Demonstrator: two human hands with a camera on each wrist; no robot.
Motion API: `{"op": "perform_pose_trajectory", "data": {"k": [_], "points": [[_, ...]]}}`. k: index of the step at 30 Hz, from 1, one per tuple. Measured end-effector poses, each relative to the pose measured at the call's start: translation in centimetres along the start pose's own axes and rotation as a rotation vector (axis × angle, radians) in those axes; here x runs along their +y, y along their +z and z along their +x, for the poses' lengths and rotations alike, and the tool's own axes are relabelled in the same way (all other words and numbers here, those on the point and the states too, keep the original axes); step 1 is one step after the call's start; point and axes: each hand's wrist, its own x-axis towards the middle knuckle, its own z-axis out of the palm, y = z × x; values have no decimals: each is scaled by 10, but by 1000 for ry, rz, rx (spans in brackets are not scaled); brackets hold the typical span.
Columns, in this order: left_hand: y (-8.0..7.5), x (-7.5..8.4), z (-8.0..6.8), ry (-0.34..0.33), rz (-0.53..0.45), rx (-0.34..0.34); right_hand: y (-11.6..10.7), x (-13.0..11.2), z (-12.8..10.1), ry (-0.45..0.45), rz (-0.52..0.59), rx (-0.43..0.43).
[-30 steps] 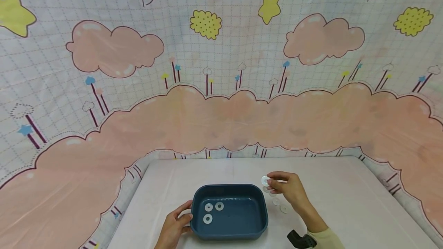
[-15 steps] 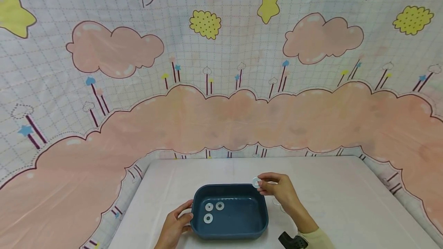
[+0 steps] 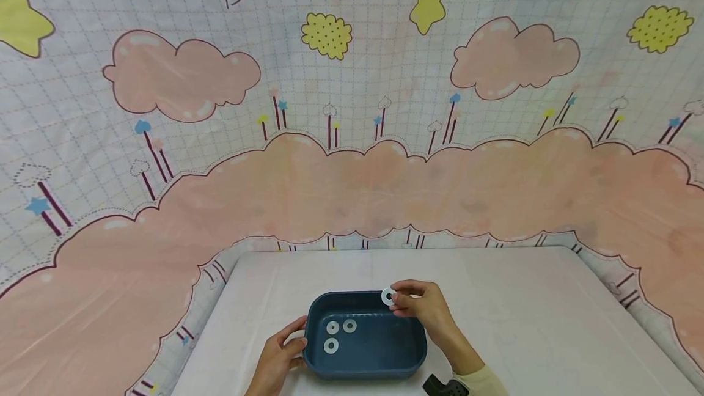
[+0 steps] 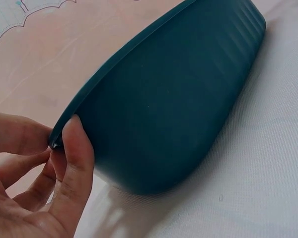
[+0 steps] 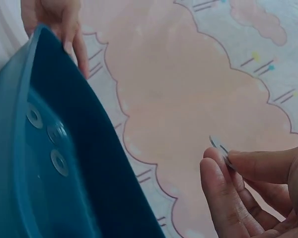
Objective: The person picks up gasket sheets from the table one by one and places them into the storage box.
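Note:
A dark blue plastic basin (image 3: 379, 353) stands on the table. My left hand (image 3: 277, 353) grips its left end; in the left wrist view the thumb (image 4: 78, 148) lies against the outer wall and other fingers meet the rim. Three pale flat washers lie on the basin's floor, among them a front washer (image 3: 327, 349) and a right-hand washer (image 3: 354, 327). Between thumb and fingertips, my right hand (image 3: 431, 310) pinches another washer (image 3: 384, 299), which overlaps the basin's back right rim in the head view. The right wrist view shows this washer (image 5: 216, 145) nearly edge-on.
White cloth covers the table (image 3: 522, 304). Behind it hangs a backdrop (image 3: 385, 194) printed with clouds and stars. A black device (image 3: 445, 386) sits at my right wrist, beside a pale yellow sleeve (image 3: 481, 381).
My right hand has carried its washer leftward from beside the basin to over its back right rim. Washers on the table right of the basin no longer show. The left hand stays put.

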Motion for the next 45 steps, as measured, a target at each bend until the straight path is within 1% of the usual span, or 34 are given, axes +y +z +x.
{"op": "perform_pose_trajectory", "data": {"k": [11, 19, 29, 34, 40, 45], "points": [[0, -1, 2, -5, 5, 12, 23, 16, 5, 12, 73, -53], [2, 0, -2, 6, -13, -3, 37, 29, 10, 51, 106, -94], [2, 1, -2, 2, -15, -5, 47, 41, 13, 76, 69, -129], [2, 1, -2, -3, -17, -10, 52, 46, 16, 99, 51, -127], [2, 2, -3, -2, -14, -10, 59, 52, 18, 152, 9, -115], [3, 2, -3, 2, -14, 0, 63, 52, 18, 199, -42, -122]]}}
